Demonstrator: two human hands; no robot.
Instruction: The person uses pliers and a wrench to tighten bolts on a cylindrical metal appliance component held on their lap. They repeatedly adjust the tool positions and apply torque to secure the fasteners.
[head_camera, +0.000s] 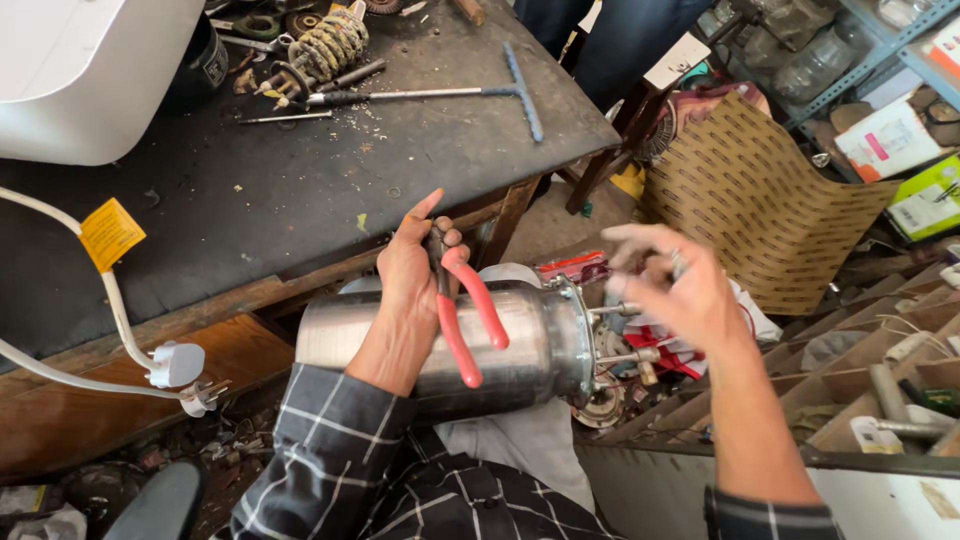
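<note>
A shiny steel cylinder tank (530, 345) lies on its side across my lap, its flanged end with studs (615, 340) pointing right. My left hand (410, 275) rests on top of the tank and grips pliers with red handles (470, 320), jaws up by my thumb. My right hand (675, 285) hovers blurred just right of the flange, fingers spread, holding nothing that I can see.
A dark, dirty workbench (300, 170) stands ahead with a coil spring (325, 45), a T-handle wrench (450, 92) and a white appliance housing (90, 70). A white cable with plug (175, 365) hangs at left. Patterned cardboard (760, 200) and cluttered shelves (880, 360) fill the right.
</note>
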